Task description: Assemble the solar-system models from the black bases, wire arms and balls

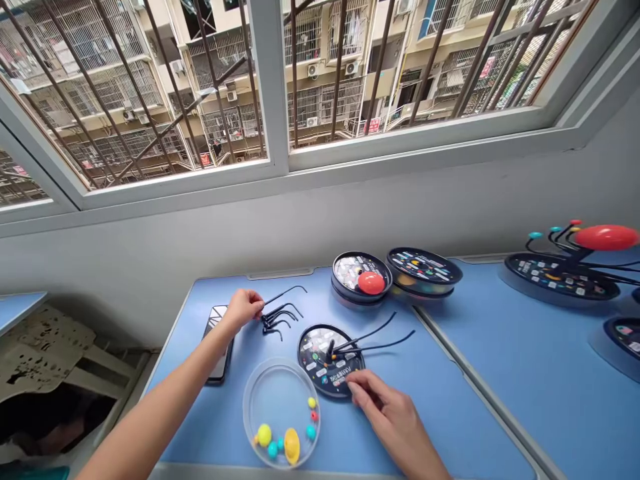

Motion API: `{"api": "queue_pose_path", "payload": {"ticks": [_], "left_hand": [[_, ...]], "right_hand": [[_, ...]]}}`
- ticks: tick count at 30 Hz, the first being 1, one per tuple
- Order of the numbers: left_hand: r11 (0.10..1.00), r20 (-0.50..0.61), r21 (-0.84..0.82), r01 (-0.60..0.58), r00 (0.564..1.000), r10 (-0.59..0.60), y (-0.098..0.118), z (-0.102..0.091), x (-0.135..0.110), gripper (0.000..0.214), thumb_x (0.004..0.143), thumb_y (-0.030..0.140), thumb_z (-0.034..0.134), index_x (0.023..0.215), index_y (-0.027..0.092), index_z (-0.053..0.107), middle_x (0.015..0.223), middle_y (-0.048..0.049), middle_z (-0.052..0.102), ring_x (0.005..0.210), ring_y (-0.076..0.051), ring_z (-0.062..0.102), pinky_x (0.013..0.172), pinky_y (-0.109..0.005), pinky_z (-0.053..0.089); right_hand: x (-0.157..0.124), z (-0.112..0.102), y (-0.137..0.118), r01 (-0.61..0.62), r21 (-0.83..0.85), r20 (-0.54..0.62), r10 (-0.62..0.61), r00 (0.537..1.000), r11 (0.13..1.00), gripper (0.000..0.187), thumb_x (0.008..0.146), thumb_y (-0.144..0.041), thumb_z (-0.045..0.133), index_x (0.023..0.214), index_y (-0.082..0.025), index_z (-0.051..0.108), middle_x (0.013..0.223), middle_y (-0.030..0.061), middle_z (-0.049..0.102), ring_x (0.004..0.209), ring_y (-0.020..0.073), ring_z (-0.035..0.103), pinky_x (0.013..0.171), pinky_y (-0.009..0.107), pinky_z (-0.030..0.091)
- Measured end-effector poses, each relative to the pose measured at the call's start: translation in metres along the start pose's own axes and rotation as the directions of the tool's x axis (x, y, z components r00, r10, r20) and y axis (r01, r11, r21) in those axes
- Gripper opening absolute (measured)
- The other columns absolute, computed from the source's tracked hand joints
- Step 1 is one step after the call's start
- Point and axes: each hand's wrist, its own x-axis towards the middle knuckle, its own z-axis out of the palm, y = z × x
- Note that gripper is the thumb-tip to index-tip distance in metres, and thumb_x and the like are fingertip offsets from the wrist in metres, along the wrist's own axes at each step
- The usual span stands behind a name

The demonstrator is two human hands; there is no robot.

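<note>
"Head view first: how far along were things on that blue desk (193, 373)?"

"Partly built, as far as it showed. Two long black wire arms (370, 341) stood in the hub of a round black base disc (313, 357), curving out to the right with nothing on their tips."

"What was left?"

"A bunch of shorter black wires (283, 319) lay loose on the desk. A clear round tray (249, 393) held the coloured balls, among them a yellow ball (264, 435), and none of those were mounted. Another red ball (371, 283) sat on a round tin (345, 270) beyond the disc."

"Was anything finished nearby?"

"Yes, on the next desk over stood a built-up model (560, 277), with a large red ball and small balls on wire arms above its base."

"And the hands?"

"The left hand (243, 310) reached forward on a nearly straight arm, its fingers curled down at the near ends of the loose wires, just beside a phone (220, 357). Whether they actually gripped a wire, I couldn't tell."

"The right hand (383, 407)?"

"It came in from the lower right, angled down, with the fingers lightly together in a narrow shape at the disc's lower edge. They were touching it or nearly so, and I couldn't see anything held."
</note>
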Motion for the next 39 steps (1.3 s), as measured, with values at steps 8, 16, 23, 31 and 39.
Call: {"api": "queue_pose_path", "payload": {"ticks": [8, 16, 23, 31, 39], "left_hand": [[0.866, 0.335, -0.501, -0.005, 0.921, 0.199, 0.045, 0.018, -0.065, 0.029, 0.063, 0.035, 0.071, 0.075, 0.01, 0.063, 0.058, -0.0022, 0.06, 0.046, -0.008, 0.051, 0.047, -0.022, 0.044], [0.868, 0.42, -0.495, -0.044, 0.862, 0.283, 0.068, 0.059, -0.078, 0.025, 0.064, 0.033, 0.069, 0.076, 0.011, 0.064, 0.055, 0.0008, 0.057, 0.048, -0.009, 0.051, 0.048, -0.023, 0.044], [0.896, 0.108, -0.053, -0.441, 0.889, 0.444, 0.063, 0.069, -0.074, 0.007, 0.067, 0.01, 0.06, 0.066, 0.014, 0.066, 0.065, -0.0014, 0.06, 0.06, -0.011, 0.052, 0.057, -0.023, 0.041], [0.882, 0.128, 0.038, -0.47, 0.877, 0.462, 0.066, 0.071, -0.071, 0.006, 0.069, 0.013, 0.062, 0.069, 0.015, 0.068, 0.067, -0.0008, 0.057, 0.058, -0.011, 0.048, 0.057, -0.022, 0.04], [0.885, 0.128, 0.054, -0.463, 0.882, 0.454, 0.062, 0.077, -0.07, 0.007, 0.068, 0.009, 0.062, 0.067, 0.014, 0.067, 0.066, -0.0004, 0.058, 0.058, -0.011, 0.048, 0.057, -0.022, 0.038]], "right_hand": [[0.021, -0.022, -0.046, -0.153, 0.479, -0.036, 0.193, 0.981, 0.864, 0.042, 0.063, -0.047, 0.07, 0.094, -0.019, 0.062, 0.073, 0.0041, 0.063, 0.055, 0.0133, 0.05, 0.044, 0.023, 0.039], [0.042, -0.029, -0.073, -0.272, 0.731, 0.152, 0.24, 0.959, 0.625, 0.038, 0.054, -0.043, 0.079, 0.074, -0.016, 0.063, 0.058, -0.0016, 0.058, 0.046, 0.007, 0.044, 0.042, 0.02, 0.035], [0.046, -0.02, -0.056, -0.221, 0.816, 0.061, 0.301, 0.952, 0.534, 0.037, 0.055, -0.039, 0.079, 0.076, -0.017, 0.058, 0.057, -0.0037, 0.058, 0.046, 0.0066, 0.046, 0.043, 0.019, 0.035], [0.052, -0.014, -0.052, -0.205, 0.843, 0.058, 0.295, 0.954, 0.498, 0.036, 0.057, -0.037, 0.079, 0.074, -0.016, 0.055, 0.057, -0.0038, 0.058, 0.045, 0.0055, 0.045, 0.042, 0.018, 0.034], [0.052, -0.01, -0.046, -0.205, 0.848, 0.048, 0.315, 0.948, 0.488, 0.04, 0.057, -0.039, 0.078, 0.078, -0.014, 0.056, 0.056, -0.004, 0.059, 0.044, 0.0039, 0.045, 0.041, 0.016, 0.034]]}}
